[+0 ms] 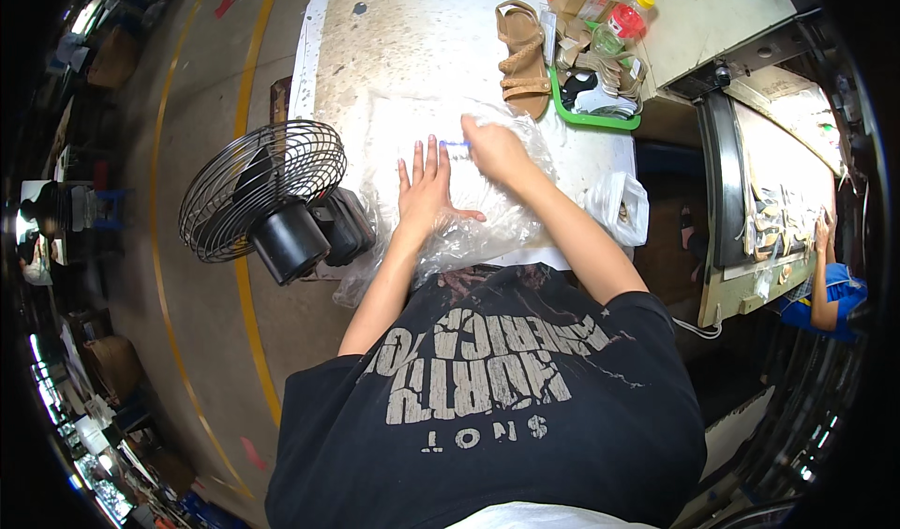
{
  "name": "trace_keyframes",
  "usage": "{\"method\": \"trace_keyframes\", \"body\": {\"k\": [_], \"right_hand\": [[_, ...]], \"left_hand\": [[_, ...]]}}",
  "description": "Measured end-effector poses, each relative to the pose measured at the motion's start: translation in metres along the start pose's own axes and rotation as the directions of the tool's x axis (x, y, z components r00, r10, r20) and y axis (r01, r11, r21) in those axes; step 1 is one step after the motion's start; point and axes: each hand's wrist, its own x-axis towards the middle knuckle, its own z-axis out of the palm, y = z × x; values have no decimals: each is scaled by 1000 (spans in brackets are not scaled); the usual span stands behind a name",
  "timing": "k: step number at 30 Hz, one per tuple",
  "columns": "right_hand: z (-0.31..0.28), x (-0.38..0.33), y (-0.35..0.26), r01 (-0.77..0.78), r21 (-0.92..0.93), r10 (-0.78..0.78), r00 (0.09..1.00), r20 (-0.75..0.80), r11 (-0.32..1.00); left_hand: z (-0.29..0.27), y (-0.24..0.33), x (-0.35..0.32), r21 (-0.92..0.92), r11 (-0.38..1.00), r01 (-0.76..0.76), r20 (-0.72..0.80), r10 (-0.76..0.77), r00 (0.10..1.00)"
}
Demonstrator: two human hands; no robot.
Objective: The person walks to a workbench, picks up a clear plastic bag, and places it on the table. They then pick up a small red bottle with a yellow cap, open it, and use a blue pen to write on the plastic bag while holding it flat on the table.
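My left hand (pixel 427 191) lies flat with fingers spread on a clear plastic sheet (pixel 389 140) over the worktable. Beside it, to the right, my right hand (pixel 497 151) is closed. A thin blue pen-like thing (pixel 454 143) sticks out from that fist toward the left fingertips; its exact kind is too small to tell. White material shows under the plastic. The sheet is crumpled around both wrists and hangs toward the table's near edge. A tan strappy sandal (pixel 523 58) stands on the table beyond my right hand.
A black caged fan (pixel 272 196) stands at the table's left edge. At the back right are a green tray (pixel 600 119) of shoe parts and a bottle (pixel 626 21). A white plastic bag (pixel 619 208) hangs at the right. Farther right, a person in blue (pixel 830 299) works at another bench.
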Motion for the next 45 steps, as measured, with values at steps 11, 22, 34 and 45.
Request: {"method": "trace_keyframes", "body": {"k": [11, 22, 34, 45], "right_hand": [[0, -4, 2, 77, -76, -81, 996, -45, 994], [11, 10, 17, -149, -87, 133, 977, -167, 985], [-82, -71, -20, -317, 944, 503, 832, 233, 87], [-67, -107, -29, -157, 886, 356, 874, 330, -437]], "left_hand": [[3, -6, 2, 16, 999, -45, -2, 45, 999], [5, -6, 4, -7, 999, -50, 11, 50, 999], [-48, 4, -8, 2, 996, 93, 66, -93, 994], [9, 25, 27, -99, 990, -105, -247, 78, 966]]}}
